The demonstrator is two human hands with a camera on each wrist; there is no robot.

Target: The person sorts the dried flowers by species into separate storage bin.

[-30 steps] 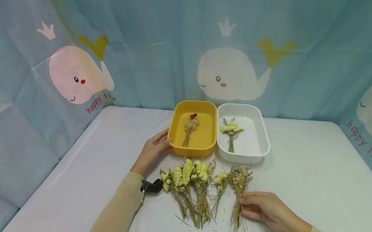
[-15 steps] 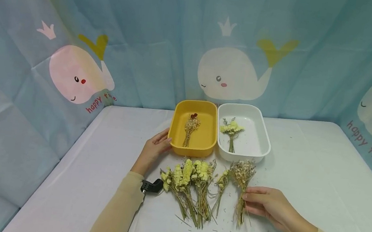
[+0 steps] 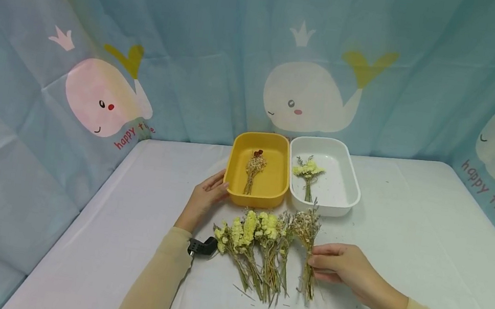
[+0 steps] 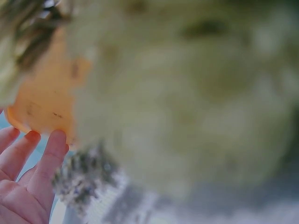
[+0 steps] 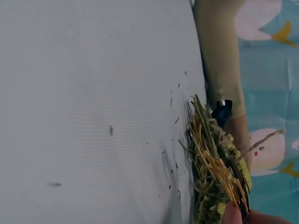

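In the head view, my right hand point(image 3: 345, 267) pinches a bunch of dried flowers point(image 3: 305, 226) by its stems, thumb and fingers meeting on them. Its small beige heads point toward the trays. The right wrist view shows the stem ends point(image 5: 224, 172) between the fingertips. My left hand point(image 3: 204, 198) touches the left wall of the yellow tray point(image 3: 275, 191) with extended fingers point(image 4: 49, 156). Just left of the held bunch lie several yellow-flowered bunches point(image 3: 246, 237) side by side, heads up. A blurred pale flower head point(image 4: 187, 102) fills much of the left wrist view.
Inside the yellow tray lies a beige bunch with dark red heads point(image 3: 254, 168). The white tray point(image 3: 344, 200) stands right beside it, holding one yellow bunch point(image 3: 308, 172). Stem bits point(image 3: 288, 306) litter the white tablecloth point(image 3: 407, 210). A whale-print curtain point(image 3: 212, 67) rises behind.
My right hand lifts slightly, then shifts left with the beige bunch. The small yellow bunch beside it is now pushed left against the others. My left hand stays at the yellow tray.
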